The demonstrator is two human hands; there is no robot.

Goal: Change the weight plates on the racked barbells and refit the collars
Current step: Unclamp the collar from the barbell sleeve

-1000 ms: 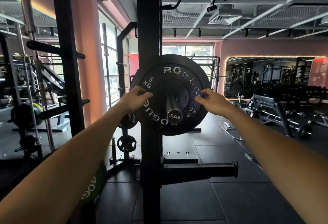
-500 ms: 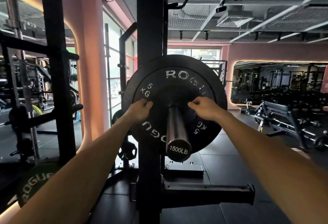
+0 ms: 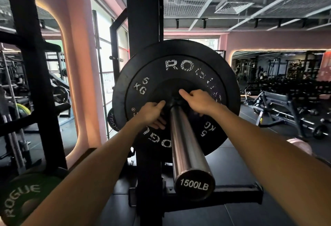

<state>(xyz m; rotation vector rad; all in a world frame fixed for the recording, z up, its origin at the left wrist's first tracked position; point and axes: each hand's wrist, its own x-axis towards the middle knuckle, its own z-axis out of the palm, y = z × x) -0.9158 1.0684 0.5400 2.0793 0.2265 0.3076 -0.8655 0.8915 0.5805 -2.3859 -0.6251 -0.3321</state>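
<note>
So you've got the 5 kg plate (image 3: 176,98) slid far down the sleeve (image 3: 186,141), sitting against what looks like a second, wider plate behind it, right by the rack post (image 3: 143,19). Your left hand (image 3: 151,113) is pressed on the plate face just left of the hub, fingers loosely bent, not wrapped round anything I can make out. Your right hand (image 3: 198,100) is on the right side of the hub, fingers curled with the thumb reaching toward the centre, but honestly I can't tell if it's gripping something or only pushing. I see no collar anywhere, and that's my worry: most of the sleeve toward you is bare, so if the bar gets bumped or tips in the rack the plate could slide right off your end. Also watch your fingertips near the hub, since they could get pinched if the plate seats hard. Green plate (image 3: 23,197) sits low on the near left.
</note>
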